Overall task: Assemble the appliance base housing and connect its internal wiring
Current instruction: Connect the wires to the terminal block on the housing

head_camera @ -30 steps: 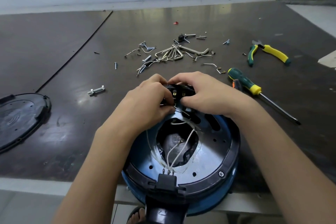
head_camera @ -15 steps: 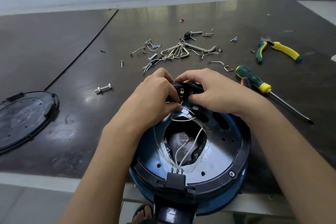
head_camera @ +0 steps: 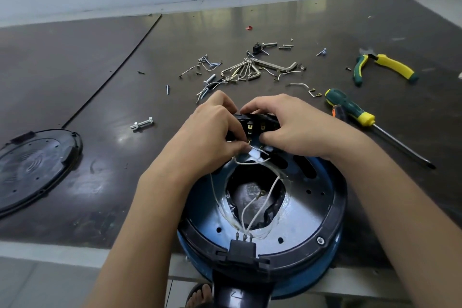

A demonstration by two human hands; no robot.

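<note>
— where is the base housing (head_camera: 305, 210) sitting?

— it's lying bottom side up right in front of me on the table (head_camera: 100, 82), and its blue shell is reaching out past the near edge.

— what are your hands doing?

— both are working at the housing's far rim. my left hand (head_camera: 210, 137) is pinching the end of a white wire (head_camera: 256, 150) between thumb and fingertips, just below the black terminal block (head_camera: 257, 124). my right hand (head_camera: 292, 127) is gripping that block from the other side, fingers curling over the top and thumb tucking in underneath. two brass tabs are showing between the hands.

— and the other wiring?

— more white wires (head_camera: 273, 186) are looping across the opening in the middle and running down to a black connector (head_camera: 243, 249) on the near rim.

— what's lying around you?

— a round black cover (head_camera: 35, 167) is lying flat far to my left, well apart from the housing, with a bolt (head_camera: 142, 123) between them. a heap of hex keys (head_camera: 240, 71) and loose screws is sitting just beyond my hands. a green and yellow screwdriver (head_camera: 350, 110) is lying just beside my right hand, and the pliers (head_camera: 385, 67) are lying farther back on the right.
</note>
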